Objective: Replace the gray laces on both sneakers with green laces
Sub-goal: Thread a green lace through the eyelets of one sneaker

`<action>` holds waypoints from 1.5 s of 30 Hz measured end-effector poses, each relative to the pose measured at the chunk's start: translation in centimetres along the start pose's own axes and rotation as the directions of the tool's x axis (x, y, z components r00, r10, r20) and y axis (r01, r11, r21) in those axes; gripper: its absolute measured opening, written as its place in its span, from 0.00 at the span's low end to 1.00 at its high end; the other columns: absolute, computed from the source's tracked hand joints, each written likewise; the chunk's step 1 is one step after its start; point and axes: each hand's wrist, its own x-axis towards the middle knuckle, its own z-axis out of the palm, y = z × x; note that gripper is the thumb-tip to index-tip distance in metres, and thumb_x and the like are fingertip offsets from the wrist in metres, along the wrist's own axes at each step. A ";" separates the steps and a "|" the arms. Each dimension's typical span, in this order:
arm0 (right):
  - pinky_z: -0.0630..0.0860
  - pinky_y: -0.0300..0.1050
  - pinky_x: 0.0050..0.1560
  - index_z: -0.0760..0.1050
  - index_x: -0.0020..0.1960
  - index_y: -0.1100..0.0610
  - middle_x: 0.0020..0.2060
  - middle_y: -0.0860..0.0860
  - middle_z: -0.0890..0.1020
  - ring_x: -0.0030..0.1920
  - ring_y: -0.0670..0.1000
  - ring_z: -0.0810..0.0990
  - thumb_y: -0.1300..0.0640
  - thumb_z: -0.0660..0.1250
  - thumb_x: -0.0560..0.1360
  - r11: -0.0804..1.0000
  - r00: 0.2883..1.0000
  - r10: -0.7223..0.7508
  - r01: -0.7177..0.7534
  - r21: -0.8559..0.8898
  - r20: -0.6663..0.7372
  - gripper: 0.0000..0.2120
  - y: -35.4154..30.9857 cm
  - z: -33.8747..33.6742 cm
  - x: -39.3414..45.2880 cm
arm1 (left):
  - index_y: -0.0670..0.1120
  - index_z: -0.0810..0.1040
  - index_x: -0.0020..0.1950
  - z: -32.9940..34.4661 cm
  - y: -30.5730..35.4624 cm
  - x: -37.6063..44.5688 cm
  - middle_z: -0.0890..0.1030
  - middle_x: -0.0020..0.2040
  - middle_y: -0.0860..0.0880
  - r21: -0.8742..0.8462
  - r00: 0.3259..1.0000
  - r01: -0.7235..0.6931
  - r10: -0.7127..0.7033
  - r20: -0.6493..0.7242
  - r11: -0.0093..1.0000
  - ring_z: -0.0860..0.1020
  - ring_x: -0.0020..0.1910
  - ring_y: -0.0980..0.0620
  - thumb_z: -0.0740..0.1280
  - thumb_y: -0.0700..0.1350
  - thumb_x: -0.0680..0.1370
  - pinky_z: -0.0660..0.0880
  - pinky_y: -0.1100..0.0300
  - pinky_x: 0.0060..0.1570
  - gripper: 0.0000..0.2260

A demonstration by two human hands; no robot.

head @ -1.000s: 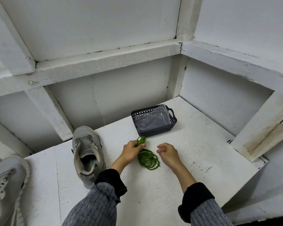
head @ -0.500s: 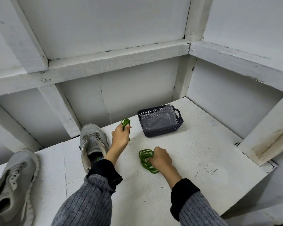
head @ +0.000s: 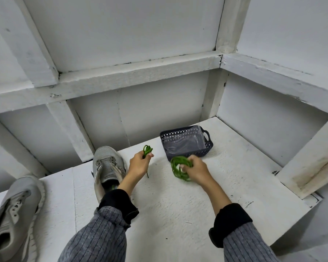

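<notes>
Left hand clenched round small looped green lace bundle, one thin end dangling. Right hand grasping coiled green lace just before perforated dark basket lined with clear plastic. Gray mesh sneaker partly hidden by left sleeve; second sneaker cut off at frame edge. Rough white-painted table.

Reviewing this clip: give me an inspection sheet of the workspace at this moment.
Surface: white painted shelf, scuffed, with dark specks.
Job's things: gray sneaker by the left forearm and second gray sneaker at far left, eyelets look empty; small green lace bundle; coiled green lace.
Clutter: dark plastic basket holding a clear bag.
Grips: left hand holds the small bundle; right hand holds the coil.
Cables: nothing seen.
Surroundings: white panelled walls and beams.
</notes>
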 end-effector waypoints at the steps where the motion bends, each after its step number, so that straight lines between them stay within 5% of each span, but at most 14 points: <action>1: 0.77 0.44 0.44 0.72 0.49 0.58 0.48 0.53 0.80 0.49 0.53 0.80 0.59 0.68 0.76 0.997 0.999 -0.025 0.026 0.070 -0.026 0.05 -0.8 -0.6 0.6 | 0.42 0.79 0.59 0.0 0.1 0.0 0.79 0.54 0.48 -0.004 1.000 0.001 -0.001 0.003 1.000 0.75 0.55 0.51 0.60 0.45 0.82 0.65 0.61 0.52 0.12; 6: 0.79 0.59 0.51 0.72 0.46 0.55 0.45 0.55 0.80 0.49 0.59 0.81 0.58 0.70 0.75 0.981 0.974 -0.076 0.111 0.158 -0.212 0.06 -4.4 -2.1 5.3 | 0.42 0.77 0.47 -0.4 0.3 0.4 0.77 0.38 0.49 0.031 1.000 -0.001 0.002 -0.016 1.000 0.73 0.42 0.49 0.63 0.45 0.81 0.66 0.59 0.37 0.08; 10: 0.79 0.55 0.50 0.74 0.52 0.60 0.48 0.58 0.81 0.48 0.61 0.81 0.58 0.70 0.75 0.997 0.985 -0.045 0.054 0.049 -0.164 0.09 -4.6 -1.2 8.6 | 0.40 0.78 0.49 -0.6 -0.2 0.9 0.82 0.46 0.42 0.026 1.000 0.018 -0.018 -0.018 0.999 0.79 0.47 0.44 0.65 0.45 0.79 0.75 0.53 0.49 0.08; 12: 0.79 0.53 0.51 0.74 0.56 0.62 0.48 0.57 0.80 0.50 0.59 0.80 0.59 0.69 0.76 0.999 0.996 -0.028 0.025 -0.043 -0.086 0.11 -4.4 -0.4 10.1 | 0.40 0.77 0.50 -0.8 -0.6 1.2 0.83 0.48 0.41 0.021 0.999 0.032 -0.031 -0.033 0.999 0.80 0.50 0.43 0.66 0.45 0.79 0.76 0.49 0.54 0.08; 16: 0.77 0.51 0.53 0.73 0.53 0.63 0.51 0.58 0.79 0.51 0.59 0.78 0.58 0.69 0.76 0.927 0.997 0.040 -0.013 -0.375 0.064 0.10 -3.7 0.3 11.7 | 0.44 0.75 0.50 -1.2 -0.9 1.4 0.82 0.46 0.46 -0.036 0.997 0.040 -0.042 -0.058 0.999 0.80 0.50 0.46 0.65 0.43 0.80 0.75 0.56 0.50 0.03; 19: 0.76 0.50 0.52 0.72 0.48 0.61 0.52 0.59 0.80 0.52 0.59 0.78 0.59 0.67 0.77 0.816 1.000 0.026 -0.018 -0.578 0.005 0.05 -4.4 0.3 11.1 | 0.46 0.74 0.47 -1.6 -1.1 1.8 0.81 0.42 0.47 -0.205 0.995 0.074 -0.087 -0.056 0.976 0.80 0.51 0.43 0.66 0.41 0.79 0.78 0.48 0.55 0.02; 21: 0.76 0.51 0.54 0.74 0.54 0.61 0.54 0.58 0.80 0.55 0.59 0.78 0.60 0.66 0.77 0.790 0.987 -0.106 0.010 -0.613 -0.121 0.07 -5.4 0.6 10.2 | 0.44 0.73 0.50 -2.1 -0.8 1.8 0.81 0.41 0.46 -0.347 0.994 0.083 -0.104 -0.042 0.934 0.80 0.50 0.43 0.65 0.40 0.80 0.78 0.46 0.55 0.02; 24: 0.73 0.49 0.57 0.76 0.60 0.60 0.55 0.56 0.78 0.57 0.56 0.76 0.62 0.66 0.77 0.892 0.905 -0.362 0.266 -0.365 -0.224 0.12 -6.8 2.0 7.3 | 0.41 0.70 0.55 -3.2 -0.1 1.0 0.80 0.41 0.45 -0.537 0.994 0.062 -0.100 -0.043 0.841 0.80 0.44 0.49 0.63 0.39 0.81 0.81 0.57 0.45 0.04; 26: 0.74 0.44 0.55 0.77 0.58 0.60 0.51 0.54 0.80 0.52 0.51 0.77 0.62 0.66 0.77 0.931 0.924 -0.364 0.357 -0.076 -0.117 0.10 -7.0 3.5 5.3 | 0.42 0.70 0.53 -4.0 0.4 0.4 0.81 0.41 0.45 -0.602 0.994 0.048 -0.099 -0.051 0.797 0.80 0.42 0.50 0.62 0.39 0.81 0.80 0.60 0.42 0.02; 29: 0.73 0.42 0.56 0.75 0.62 0.57 0.54 0.52 0.80 0.54 0.48 0.77 0.57 0.65 0.79 0.959 0.961 -0.242 0.215 0.183 0.137 0.12 -6.4 6.0 2.2 | 0.43 0.71 0.52 -5.1 0.7 -0.9 0.80 0.40 0.46 -0.617 0.995 0.060 -0.096 -0.026 0.784 0.80 0.40 0.52 0.61 0.40 0.82 0.80 0.61 0.40 0.02; 32: 0.72 0.37 0.51 0.73 0.63 0.53 0.51 0.47 0.80 0.54 0.47 0.77 0.55 0.60 0.81 0.941 0.960 -0.185 0.112 0.319 0.209 0.11 -6.0 7.2 0.2 | 0.44 0.73 0.50 -5.6 0.6 -2.4 0.78 0.39 0.48 -0.512 0.998 0.061 -0.039 0.054 0.857 0.79 0.40 0.54 0.60 0.41 0.82 0.79 0.62 0.40 0.04; 35: 0.72 0.28 0.37 0.76 0.58 0.53 0.44 0.46 0.80 0.44 0.44 0.77 0.58 0.63 0.80 0.917 0.958 -0.224 0.145 0.370 0.178 0.09 -6.0 7.4 -1.0 | 0.40 0.73 0.52 -6.0 0.4 -3.5 0.76 0.38 0.48 -0.439 0.994 0.025 0.023 0.103 0.898 0.76 0.40 0.54 0.58 0.41 0.83 0.77 0.66 0.38 0.06; 41: 0.73 0.37 0.43 0.79 0.48 0.57 0.42 0.49 0.81 0.43 0.45 0.77 0.59 0.68 0.76 0.937 0.971 -0.226 0.195 0.290 0.076 0.03 -5.8 7.5 -2.5 | 0.38 0.77 0.55 -6.6 0.4 -4.6 0.76 0.41 0.49 -0.406 0.985 0.035 0.038 0.170 0.913 0.76 0.43 0.54 0.62 0.46 0.82 0.77 0.65 0.44 0.12; 45: 0.70 0.40 0.36 0.74 0.45 0.58 0.38 0.53 0.80 0.35 0.47 0.75 0.64 0.64 0.77 0.900 0.994 -0.105 0.102 0.425 -0.017 0.03 -5.7 7.2 -2.5 | 0.44 0.76 0.44 -6.6 0.9 -4.1 0.80 0.43 0.48 -0.648 0.994 0.113 -0.082 0.078 0.753 0.80 0.48 0.50 0.60 0.46 0.83 0.75 0.59 0.49 0.11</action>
